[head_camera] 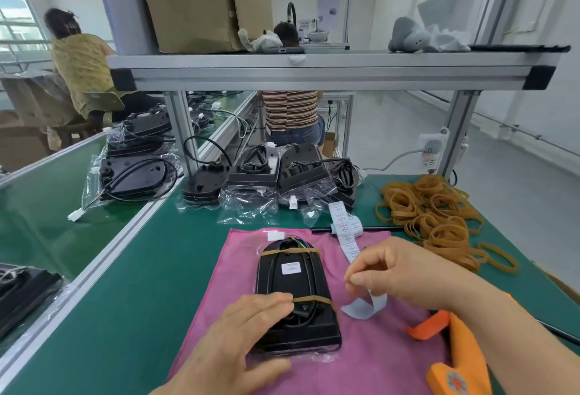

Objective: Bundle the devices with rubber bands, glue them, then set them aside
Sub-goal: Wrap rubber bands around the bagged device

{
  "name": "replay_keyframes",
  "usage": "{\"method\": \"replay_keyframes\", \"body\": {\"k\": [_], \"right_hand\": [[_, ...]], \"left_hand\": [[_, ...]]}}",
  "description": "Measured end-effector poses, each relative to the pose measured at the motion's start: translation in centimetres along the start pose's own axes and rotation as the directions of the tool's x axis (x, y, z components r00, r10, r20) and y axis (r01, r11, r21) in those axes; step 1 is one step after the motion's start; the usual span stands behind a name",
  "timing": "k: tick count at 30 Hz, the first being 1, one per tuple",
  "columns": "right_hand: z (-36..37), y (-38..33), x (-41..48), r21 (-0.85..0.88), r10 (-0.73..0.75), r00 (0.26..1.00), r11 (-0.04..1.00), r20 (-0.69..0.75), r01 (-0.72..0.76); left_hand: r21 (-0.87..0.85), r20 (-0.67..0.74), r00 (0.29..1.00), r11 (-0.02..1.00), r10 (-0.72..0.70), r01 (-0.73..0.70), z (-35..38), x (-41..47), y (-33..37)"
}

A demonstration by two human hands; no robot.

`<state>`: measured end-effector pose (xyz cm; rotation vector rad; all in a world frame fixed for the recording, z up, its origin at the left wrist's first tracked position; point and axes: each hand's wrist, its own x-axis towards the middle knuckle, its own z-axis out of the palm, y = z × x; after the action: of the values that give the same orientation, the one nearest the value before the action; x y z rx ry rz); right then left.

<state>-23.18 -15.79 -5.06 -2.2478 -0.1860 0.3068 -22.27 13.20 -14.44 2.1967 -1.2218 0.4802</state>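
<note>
A black device [295,294] lies on a pink cloth [376,360], bound by two tan rubber bands, one near its far end [292,251] and one near its near end [314,299]. A white label [291,268] is stuck on its top. My left hand [238,341] rests on the device's near left side, fingers fairly straight and thumb along its front edge. To the right of the device, my right hand [398,272] pinches the strip of white labels [351,244] between thumb and fingers. An orange glue gun [455,354] lies at the cloth's right edge.
A heap of tan rubber bands [436,219] lies at the right on the green table [141,300]. Several bagged black devices [282,175] with cables crowd the table's far edge. An aluminium shelf frame [314,74] spans overhead. Two people are at benches behind.
</note>
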Motion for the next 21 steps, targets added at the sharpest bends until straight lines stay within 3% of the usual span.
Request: {"method": "replay_keyframes", "body": {"k": [3, 5, 8, 13, 17, 19, 21], "right_hand": [[-0.2, -0.5, -0.9, -0.119, -0.01, 0.981, 0.993, -0.194, -0.013], [-0.3, -0.5, -1.5, -0.178, -0.001, 0.952, 0.983, -0.305, -0.056], [-0.5, -0.4, -2.5, -0.24, 0.037, 0.922, 0.961, -0.387, -0.139], [-2.2, 1.0, -5.0, -0.293, 0.111, 0.842, 0.907, -0.528, -0.303], [-3.2, 3.4, -8.4, -0.211, 0.244, 0.684, 0.834, -0.687, -0.509], [-2.7, 4.6, -9.9, -0.176, 0.318, 0.632, 0.787, -0.707, -0.591], [-1.3, 5.5, -10.7, -0.164, 0.4, 0.631, 0.746, -0.665, -0.646]], "left_hand": [[-0.306, -0.186, 0.93, 0.918, -0.318, 0.253, -0.3, 0.5, 0.5], [-0.433, -0.299, 0.78, 0.807, -0.549, 0.402, -0.5, 1.6, 0.3], [-0.541, -0.278, 0.599, 0.638, -0.751, 0.548, -1.2, 3.6, -0.5], [-0.58, -0.194, 0.55, 0.548, -0.812, 0.603, 0.3, 5.6, -1.4], [-0.597, -0.174, 0.479, 0.479, -0.86, 0.644, 2.7, 4.7, -1.9], [-0.579, -0.19, 0.472, 0.486, -0.861, 0.654, 3.3, 4.3, -2.1], [-0.582, -0.203, 0.486, 0.504, -0.85, 0.639, 3.4, 4.2, -2.1]]}}
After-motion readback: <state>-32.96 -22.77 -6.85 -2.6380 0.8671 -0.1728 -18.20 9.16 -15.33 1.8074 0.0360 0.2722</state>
